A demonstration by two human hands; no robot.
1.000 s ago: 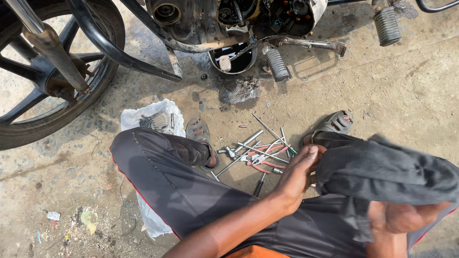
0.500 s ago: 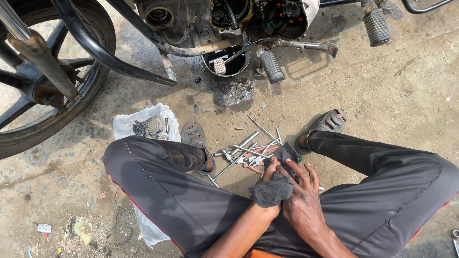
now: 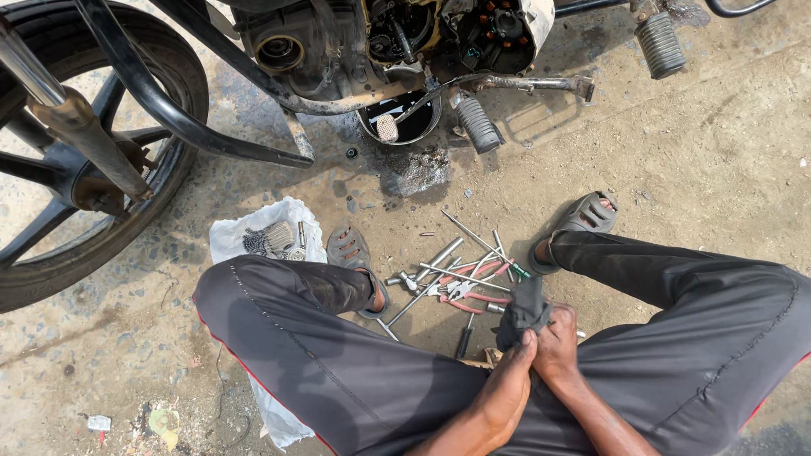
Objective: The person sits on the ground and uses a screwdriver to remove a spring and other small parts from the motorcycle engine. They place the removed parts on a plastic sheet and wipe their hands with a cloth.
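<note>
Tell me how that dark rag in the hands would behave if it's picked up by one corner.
The dark rag would probably hang limp, since it is bunched and folded between the left hand and the right hand. It looks light for its size. It seems unlikely to roll or slip.

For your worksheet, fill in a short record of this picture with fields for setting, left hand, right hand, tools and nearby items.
Setting: person squatting on a gritty concrete ground beside a motorcycle
Left hand: gripping the dark rag
Right hand: also on the dark rag
Tools: wrenches and red-handled pliers scattered between the sandals
Nearby items: white plastic bag holding a chain, by the front wheel
</note>
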